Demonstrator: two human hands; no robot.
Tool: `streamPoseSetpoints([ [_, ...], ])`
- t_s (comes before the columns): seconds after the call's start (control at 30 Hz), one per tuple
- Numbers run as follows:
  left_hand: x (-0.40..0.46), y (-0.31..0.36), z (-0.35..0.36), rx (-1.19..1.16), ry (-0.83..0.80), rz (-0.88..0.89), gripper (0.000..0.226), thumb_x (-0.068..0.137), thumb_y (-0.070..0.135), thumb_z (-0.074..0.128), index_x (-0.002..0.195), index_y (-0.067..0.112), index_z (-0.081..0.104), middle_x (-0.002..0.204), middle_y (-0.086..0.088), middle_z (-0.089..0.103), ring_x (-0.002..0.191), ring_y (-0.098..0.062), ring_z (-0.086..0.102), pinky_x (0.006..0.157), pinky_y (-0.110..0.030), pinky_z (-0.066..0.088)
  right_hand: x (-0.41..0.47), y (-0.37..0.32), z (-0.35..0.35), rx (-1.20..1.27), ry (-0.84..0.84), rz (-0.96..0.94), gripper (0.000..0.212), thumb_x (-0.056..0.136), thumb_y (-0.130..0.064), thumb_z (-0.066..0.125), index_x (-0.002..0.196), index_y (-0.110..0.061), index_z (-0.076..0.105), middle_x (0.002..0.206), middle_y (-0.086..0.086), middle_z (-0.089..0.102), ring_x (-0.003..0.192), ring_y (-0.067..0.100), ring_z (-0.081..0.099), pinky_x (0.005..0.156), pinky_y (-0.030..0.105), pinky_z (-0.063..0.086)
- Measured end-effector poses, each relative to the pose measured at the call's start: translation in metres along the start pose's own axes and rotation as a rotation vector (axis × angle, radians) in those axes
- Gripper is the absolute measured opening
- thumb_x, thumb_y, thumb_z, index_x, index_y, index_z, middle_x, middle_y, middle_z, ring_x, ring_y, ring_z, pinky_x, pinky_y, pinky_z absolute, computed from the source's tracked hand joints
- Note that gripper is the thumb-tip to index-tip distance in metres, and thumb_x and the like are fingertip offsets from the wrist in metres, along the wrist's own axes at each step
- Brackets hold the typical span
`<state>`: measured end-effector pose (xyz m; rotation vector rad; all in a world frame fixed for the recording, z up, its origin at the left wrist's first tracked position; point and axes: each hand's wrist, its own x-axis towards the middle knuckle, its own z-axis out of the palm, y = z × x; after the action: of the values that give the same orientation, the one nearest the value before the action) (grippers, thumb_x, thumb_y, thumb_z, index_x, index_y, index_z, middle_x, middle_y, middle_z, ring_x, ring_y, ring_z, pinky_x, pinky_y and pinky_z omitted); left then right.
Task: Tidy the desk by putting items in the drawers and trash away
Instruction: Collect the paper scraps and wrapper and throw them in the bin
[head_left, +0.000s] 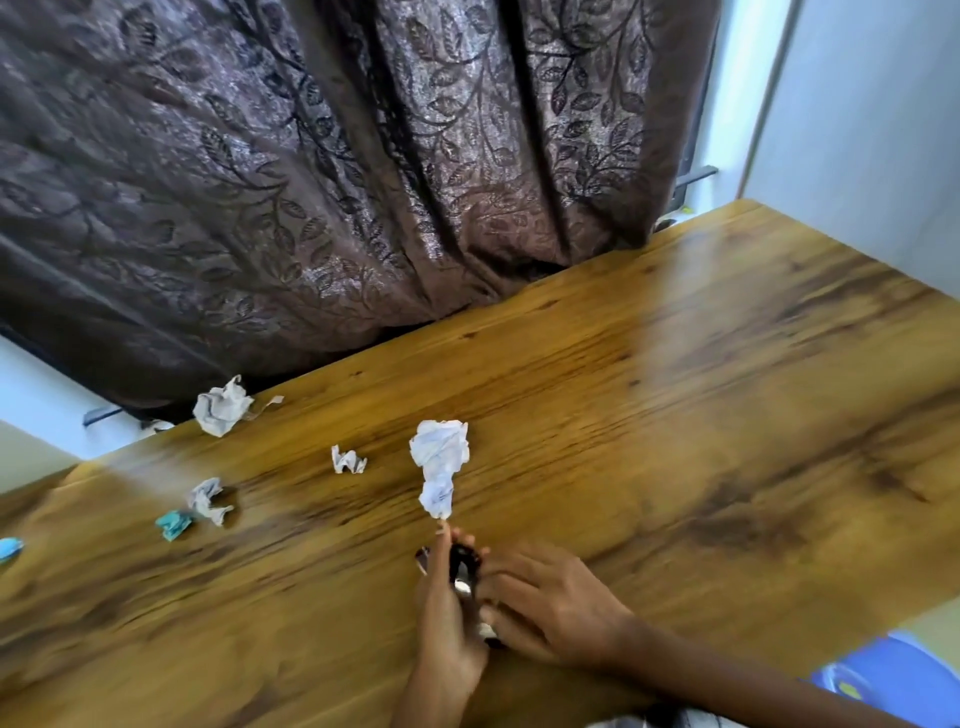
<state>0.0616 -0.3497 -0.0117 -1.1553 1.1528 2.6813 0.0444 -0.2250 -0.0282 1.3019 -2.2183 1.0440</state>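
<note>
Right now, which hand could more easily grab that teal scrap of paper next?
Probably the left hand. The teal scrap lies far to the left on the desk, so the left is nearer. The right hand would have to cross over. Both hands seem busy with a small dark object.

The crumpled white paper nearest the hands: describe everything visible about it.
The crumpled white paper is a wad with faint bluish marks, wide and bunched at its far end, narrowing to a twisted tail at its near end. It lies on the wooden desk, roughly mid-desk, apart from the other scraps to its left. Its tail ends just beyond the left hand, whose extended fingertip reaches almost to it; actual contact cannot be made out. Motion blur hides finer detail.
</note>
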Motion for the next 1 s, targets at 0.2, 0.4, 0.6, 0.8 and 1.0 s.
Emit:
streamPoseSetpoints([
  [0.2, -0.003, 0.023, -0.027, -0.215, 0.003, 0.064, 0.018, 0.093, 0.029, 0.051, 0.084, 0.014, 0.058, 0.073, -0.001, 0.063, 0.059, -0.012, 0.066, 0.068, -0.032, 0.06, 0.06, 0.023, 0.008, -0.153, -0.013, 0.275, 0.037, 0.088, -0.035, 0.047, 0.121, -0.02, 0.05, 0.126, 0.002, 0.052, 0.104, 0.017, 0.048, 0.082, 0.036, 0.047],
  [0.4, -0.006, 0.023, -0.027, -0.205, -0.056, 0.093, 0.021, 0.089, 0.029, 0.053, 0.1, 0.014, 0.062, 0.088, -0.005, 0.072, 0.078, -0.017, 0.071, 0.08, -0.034, 0.058, 0.096, 0.062, 0.034, -0.193, -0.413, 0.412, 0.08, 0.082, -0.064, 0.051, 0.147, -0.034, 0.016, 0.159, 0.0, -0.005, 0.145, 0.03, -0.001, 0.114, 0.052, 0.009],
  [0.6, -0.008, 0.022, -0.035, -0.187, -0.136, 0.112, 0.035, 0.081, 0.03, 0.054, 0.112, 0.014, 0.059, 0.108, -0.008, 0.068, 0.093, -0.02, 0.07, 0.085, -0.036, 0.054, 0.077, 0.073, 0.045, -0.179, -0.226, 0.431, 0.036, 0.09, -0.03, 0.055, 0.123, -0.014, 0.053, 0.129, 0.005, 0.053, 0.119, 0.025, 0.047, 0.098, 0.035, 0.038],
  [0.8, -0.008, 0.021, -0.037, -0.175, -0.131, 0.104, 0.05, 0.08, 0.031, 0.056, 0.128, 0.013, 0.054, 0.12, -0.011, 0.065, 0.106, -0.026, 0.066, 0.086, -0.036, 0.055, 0.054, 0.065, 0.034, -0.059, 0.033, 0.535, 0.02, 0.086, -0.019, 0.062, 0.103, -0.008, 0.064, 0.095, 0.006, 0.065, 0.079, 0.023, 0.062, 0.061, 0.029, 0.047],
  [1.0, -0.004, 0.02, -0.038, -0.094, -0.136, 0.098, 0.069, 0.081, 0.054, 0.049, 0.138, 0.015, 0.046, 0.131, -0.014, 0.058, 0.12, -0.028, 0.055, 0.092, -0.037, 0.05, 0.024, 0.018, 0.034, -0.125, 0.075, 0.099, 0.025, 0.078, -0.031, 0.056, 0.093, -0.015, 0.068, 0.098, 0.002, 0.071, 0.091, 0.013, 0.062, 0.075, 0.021, 0.047],
])
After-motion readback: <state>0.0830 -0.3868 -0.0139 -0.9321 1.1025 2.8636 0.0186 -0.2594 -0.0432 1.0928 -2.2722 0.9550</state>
